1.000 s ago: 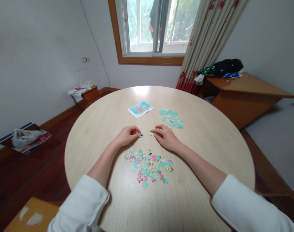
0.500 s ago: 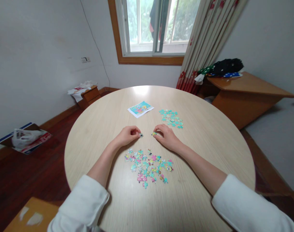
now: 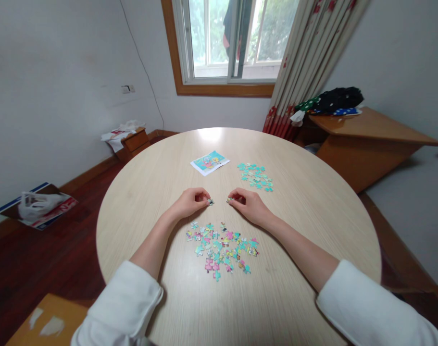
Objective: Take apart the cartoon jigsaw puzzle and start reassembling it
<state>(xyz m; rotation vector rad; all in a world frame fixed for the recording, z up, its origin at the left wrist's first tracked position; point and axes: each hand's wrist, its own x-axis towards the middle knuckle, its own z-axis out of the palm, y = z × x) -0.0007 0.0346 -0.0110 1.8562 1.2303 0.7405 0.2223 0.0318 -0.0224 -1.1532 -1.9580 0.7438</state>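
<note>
On the round wooden table [image 3: 161,173], my left hand [image 3: 190,202] pinches a small dark puzzle piece [image 3: 210,202] at its fingertips. My right hand [image 3: 248,204] pinches another small piece [image 3: 229,200] a little to the right, with a narrow gap between the two pieces. A loose pile of colourful puzzle pieces [image 3: 222,249] lies just in front of both hands. A second group of teal pieces [image 3: 255,176] sits beyond my right hand. A printed picture card [image 3: 209,162] lies farther back.
A wooden desk [image 3: 370,137] with dark clothes stands at the right by a curtain [image 3: 305,62]. A window [image 3: 233,38] is behind the table. A small drawer unit with papers [image 3: 130,139] and a plastic bag [image 3: 34,204] are on the floor at left.
My right hand has lifted its fingers into a pinch on its piece and drawn it slightly toward the left hand. The left hand has stayed in place.
</note>
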